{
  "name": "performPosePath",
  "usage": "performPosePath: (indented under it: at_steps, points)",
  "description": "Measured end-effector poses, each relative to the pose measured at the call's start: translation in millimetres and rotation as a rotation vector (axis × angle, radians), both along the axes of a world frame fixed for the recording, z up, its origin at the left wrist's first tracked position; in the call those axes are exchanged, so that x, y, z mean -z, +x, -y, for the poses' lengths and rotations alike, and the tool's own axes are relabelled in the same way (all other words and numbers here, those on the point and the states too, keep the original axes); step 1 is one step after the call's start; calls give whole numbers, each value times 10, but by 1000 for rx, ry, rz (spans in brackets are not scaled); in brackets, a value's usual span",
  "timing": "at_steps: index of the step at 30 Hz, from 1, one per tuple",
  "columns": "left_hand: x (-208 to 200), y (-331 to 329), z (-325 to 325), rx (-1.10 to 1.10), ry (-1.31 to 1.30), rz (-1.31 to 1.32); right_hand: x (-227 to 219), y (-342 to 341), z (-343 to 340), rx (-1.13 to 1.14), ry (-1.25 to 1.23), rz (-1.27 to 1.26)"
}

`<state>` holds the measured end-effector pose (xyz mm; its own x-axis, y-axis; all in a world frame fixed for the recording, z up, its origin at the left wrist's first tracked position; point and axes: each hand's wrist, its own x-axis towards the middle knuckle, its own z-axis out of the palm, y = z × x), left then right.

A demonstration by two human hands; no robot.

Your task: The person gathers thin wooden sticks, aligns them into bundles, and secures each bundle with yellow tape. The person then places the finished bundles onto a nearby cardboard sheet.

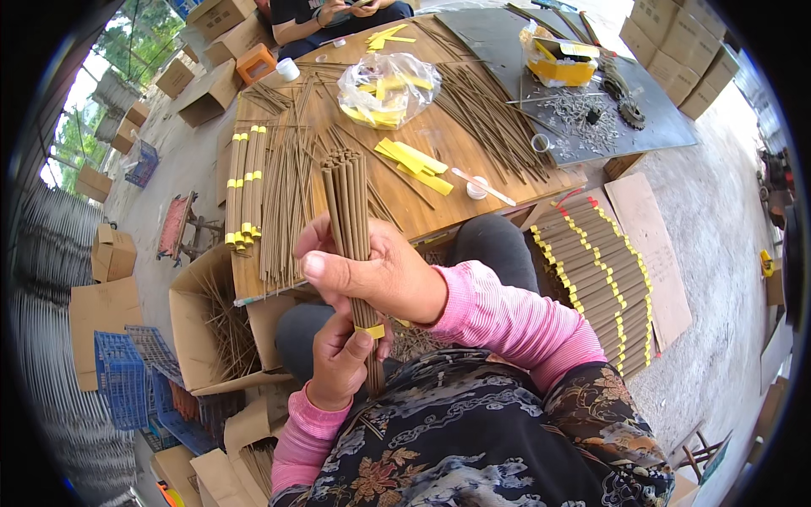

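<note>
A bundle of brown incense sticks (345,203) stands nearly upright before my chest, its upper ends fanned slightly. My right hand (393,275) wraps round its middle, thumb across the front. Lower down, my left hand (338,359) grips the bundle by a yellow paper band (369,332), thumb pressed on the band. Behind the bundle, loose incense sticks (287,203) lie on the wooden table (473,198). To their left are several finished bundles (245,182) with yellow bands. Yellow paper strips (414,165) lie beyond my right hand, beside a small white tub (476,188) with a flat stick across it.
A clear plastic bag (389,89) of yellow strips sits farther back. Many banded bundles (596,279) lie on cardboard at my right. A cardboard box (198,338) with loose sticks stands at my left. Across the table, another person (338,17) sits holding something.
</note>
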<state>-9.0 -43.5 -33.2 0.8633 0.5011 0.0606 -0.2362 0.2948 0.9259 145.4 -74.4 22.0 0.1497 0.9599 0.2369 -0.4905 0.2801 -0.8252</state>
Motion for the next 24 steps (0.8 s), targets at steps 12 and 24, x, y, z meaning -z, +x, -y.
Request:
performPosePath:
  at_steps: [12,24]
  points:
    - [-109,250,-314,-191,90,198,1380,1760,527,905,-721,1578]
    - [-106,347,-329,-282,124,213,820,1297,646,445,-473,485]
